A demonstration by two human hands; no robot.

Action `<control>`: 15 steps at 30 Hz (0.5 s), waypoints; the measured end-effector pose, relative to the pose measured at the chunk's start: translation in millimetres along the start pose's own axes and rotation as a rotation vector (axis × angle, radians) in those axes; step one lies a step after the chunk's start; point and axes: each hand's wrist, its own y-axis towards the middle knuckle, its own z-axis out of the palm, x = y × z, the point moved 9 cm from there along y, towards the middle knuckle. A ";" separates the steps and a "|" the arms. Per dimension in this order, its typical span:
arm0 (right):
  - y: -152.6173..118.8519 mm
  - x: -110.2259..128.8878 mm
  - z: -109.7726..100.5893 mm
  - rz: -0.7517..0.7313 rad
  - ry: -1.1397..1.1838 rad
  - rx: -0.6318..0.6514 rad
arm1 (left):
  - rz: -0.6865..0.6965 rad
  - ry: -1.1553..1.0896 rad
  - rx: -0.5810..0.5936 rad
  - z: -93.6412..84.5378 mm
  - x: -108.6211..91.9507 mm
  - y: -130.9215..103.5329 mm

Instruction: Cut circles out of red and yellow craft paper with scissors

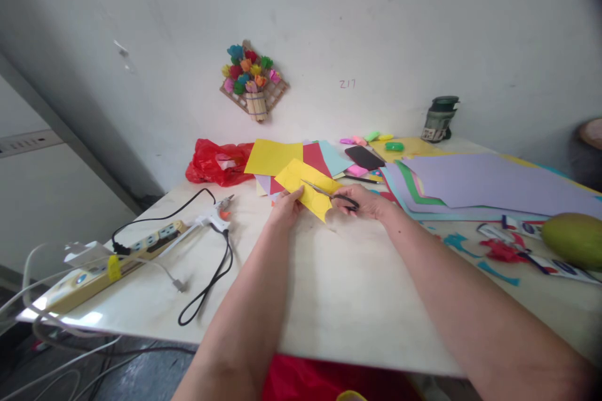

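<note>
Near the middle of the table, my left hand [286, 208] pinches the left edge of a yellow sheet of paper [301, 172]. Faint curved outlines are drawn on the sheet, and its lower right side has a cut-out edge. My right hand [364, 200] is closed round the black handles of a pair of scissors [345, 202]. The scissor blades point left across the yellow paper, with the paper between or against them; exactly how far they are apart is hard to tell. Behind lie another yellow sheet [274, 156] and red and light blue sheets.
A hot glue gun [217, 218] and a power strip [150, 241] with cables lie left. A red plastic bag [219, 163] sits behind. Large purple paper [493, 178], a green mango-like fruit [574, 239], glue tubes and scraps lie right. A dark jar [439, 119] stands by the wall.
</note>
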 end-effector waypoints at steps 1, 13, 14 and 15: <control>0.3 -0.8 -0.8 -0.003 -0.004 -0.007 | 0.003 0.000 0.001 0.1 -0.4 0.0; -1.9 2.6 0.7 0.003 -0.021 -0.027 | -0.004 0.029 0.062 2.8 2.1 1.6; -2.1 3.4 0.7 0.001 -0.020 -0.029 | -0.003 0.025 0.061 2.5 2.0 1.6; -2.2 4.2 0.8 0.000 -0.015 -0.029 | -0.002 0.022 0.059 2.3 1.8 1.4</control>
